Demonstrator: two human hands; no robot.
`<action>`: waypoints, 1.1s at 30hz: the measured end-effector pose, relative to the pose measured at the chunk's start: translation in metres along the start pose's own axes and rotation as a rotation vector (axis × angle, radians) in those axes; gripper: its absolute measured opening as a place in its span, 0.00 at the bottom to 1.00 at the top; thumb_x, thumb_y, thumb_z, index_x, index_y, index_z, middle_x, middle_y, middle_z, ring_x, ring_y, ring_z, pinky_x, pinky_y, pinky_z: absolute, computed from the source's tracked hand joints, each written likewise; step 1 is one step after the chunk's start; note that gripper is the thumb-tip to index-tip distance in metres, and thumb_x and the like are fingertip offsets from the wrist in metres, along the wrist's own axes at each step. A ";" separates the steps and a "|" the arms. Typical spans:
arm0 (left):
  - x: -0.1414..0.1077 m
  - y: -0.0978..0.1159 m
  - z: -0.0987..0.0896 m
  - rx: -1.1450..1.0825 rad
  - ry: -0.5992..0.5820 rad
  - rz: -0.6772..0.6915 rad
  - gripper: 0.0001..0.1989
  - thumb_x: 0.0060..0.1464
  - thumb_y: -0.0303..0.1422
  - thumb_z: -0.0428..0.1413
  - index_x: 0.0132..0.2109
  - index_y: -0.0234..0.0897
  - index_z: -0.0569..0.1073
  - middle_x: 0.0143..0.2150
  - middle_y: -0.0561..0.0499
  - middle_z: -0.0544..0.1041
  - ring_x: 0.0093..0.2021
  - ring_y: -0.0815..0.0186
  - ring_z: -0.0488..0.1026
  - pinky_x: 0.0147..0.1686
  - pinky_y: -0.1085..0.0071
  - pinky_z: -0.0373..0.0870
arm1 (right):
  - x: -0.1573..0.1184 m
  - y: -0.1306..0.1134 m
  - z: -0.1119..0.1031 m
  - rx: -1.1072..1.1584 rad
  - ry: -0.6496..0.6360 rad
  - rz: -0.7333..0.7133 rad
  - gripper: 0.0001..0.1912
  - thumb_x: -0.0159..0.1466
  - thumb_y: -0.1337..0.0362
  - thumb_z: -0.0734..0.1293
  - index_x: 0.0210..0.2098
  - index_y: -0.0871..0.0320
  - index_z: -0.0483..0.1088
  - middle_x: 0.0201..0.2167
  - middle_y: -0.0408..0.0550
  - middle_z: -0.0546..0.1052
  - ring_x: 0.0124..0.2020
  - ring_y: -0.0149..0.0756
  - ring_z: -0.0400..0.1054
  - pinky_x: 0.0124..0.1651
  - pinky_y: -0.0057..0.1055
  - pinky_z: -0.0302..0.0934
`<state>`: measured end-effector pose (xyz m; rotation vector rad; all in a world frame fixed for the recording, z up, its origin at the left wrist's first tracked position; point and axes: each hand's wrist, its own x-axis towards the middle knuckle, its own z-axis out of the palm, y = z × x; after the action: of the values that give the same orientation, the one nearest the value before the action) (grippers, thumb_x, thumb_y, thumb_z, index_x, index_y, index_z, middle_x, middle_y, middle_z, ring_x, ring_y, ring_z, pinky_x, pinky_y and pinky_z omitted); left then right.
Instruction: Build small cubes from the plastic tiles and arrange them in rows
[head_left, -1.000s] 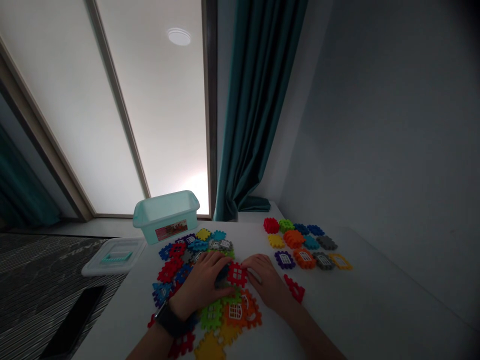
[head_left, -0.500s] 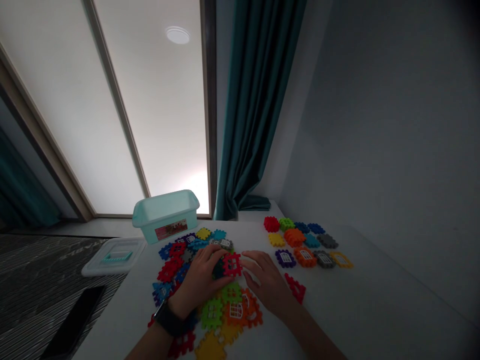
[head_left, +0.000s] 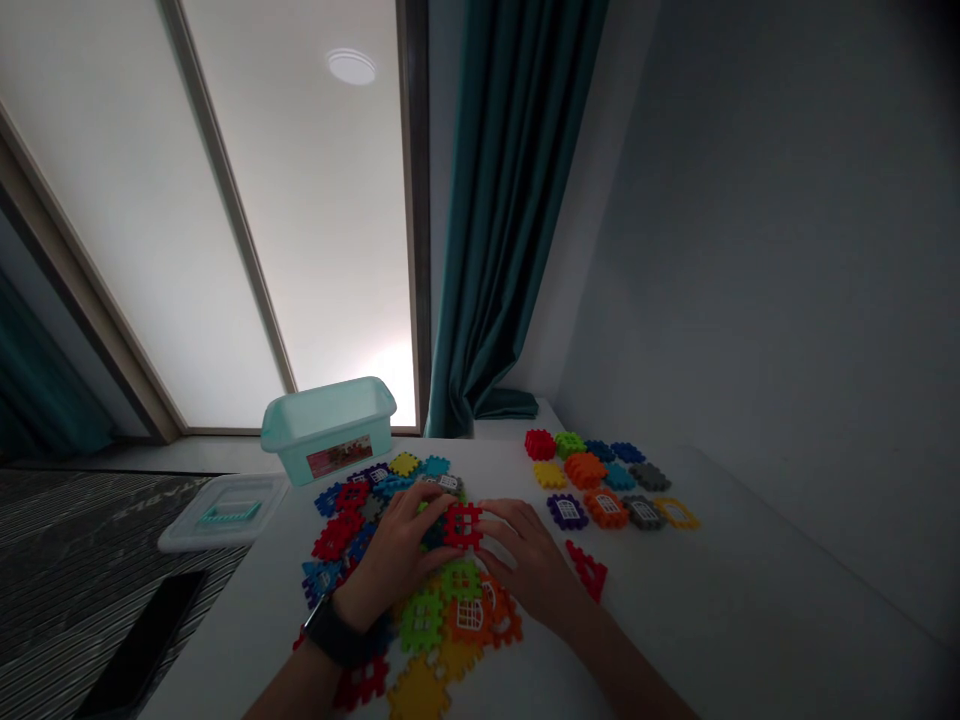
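Left hand (head_left: pixel 397 548) is clenched, lower centre of frame, fingers curled over a dark blue foam-look block (head_left: pixel 433 532), which sits tight against the left edge of the red window tile (head_left: pixel 463 525); can't tell from here if the two are joined. That tile is the main item, centre of frame, raised above the pile and between both hands. Right hand (head_left: pixel 529 565) is half open, fingers spread, and its fingertips (head_left: pixel 487 527) sit at the tile's right edge. Contact looks likely, but I can't tell whether it's actually gripping. Black watch (head_left: pixel 334 632) on the left wrist. Mixed pile of interlocking waffle tiles (head_left: pixel 420 622) lies under and around both hands. Sorted tiles (head_left: pixel 607 480) sit in loose rows right of centre, with a red triangular piece (head_left: pixel 586 572) just beside the right hand. Upper centre: mint plastic bin (head_left: pixel 326 430) at the far edge of the white table (head_left: pixel 675 600), its clear lid (head_left: pixel 225 515) left of it. Black phone (head_left: pixel 142 640) lower left, on a dark striped surface.
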<state>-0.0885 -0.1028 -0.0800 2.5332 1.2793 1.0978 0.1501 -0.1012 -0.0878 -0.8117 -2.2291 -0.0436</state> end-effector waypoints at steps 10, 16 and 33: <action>0.005 0.007 -0.007 -0.301 -0.128 -0.135 0.21 0.56 0.38 0.65 0.55 0.42 0.73 0.59 0.42 0.66 0.62 0.52 0.66 0.63 0.54 0.66 | 0.001 -0.001 -0.010 -0.099 0.016 -0.117 0.09 0.71 0.71 0.61 0.46 0.53 0.70 0.54 0.55 0.75 0.54 0.44 0.70 0.54 0.45 0.68; 0.004 0.010 -0.006 -0.286 -0.106 -0.103 0.23 0.61 0.37 0.59 0.61 0.43 0.68 0.62 0.41 0.65 0.63 0.53 0.65 0.63 0.54 0.66 | 0.002 -0.011 -0.008 0.082 0.117 0.063 0.08 0.72 0.67 0.60 0.45 0.53 0.70 0.54 0.54 0.73 0.57 0.44 0.68 0.58 0.45 0.67; 0.000 0.010 0.002 0.012 0.055 0.074 0.26 0.50 0.32 0.69 0.55 0.43 0.71 0.56 0.43 0.71 0.57 0.50 0.70 0.56 0.52 0.72 | 0.007 -0.007 -0.004 0.567 0.075 0.578 0.08 0.67 0.61 0.62 0.37 0.55 0.71 0.40 0.49 0.74 0.43 0.40 0.72 0.45 0.37 0.72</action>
<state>-0.0805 -0.1090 -0.0781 2.5961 1.2174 1.1864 0.1452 -0.1047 -0.0789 -1.0593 -1.7208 0.7810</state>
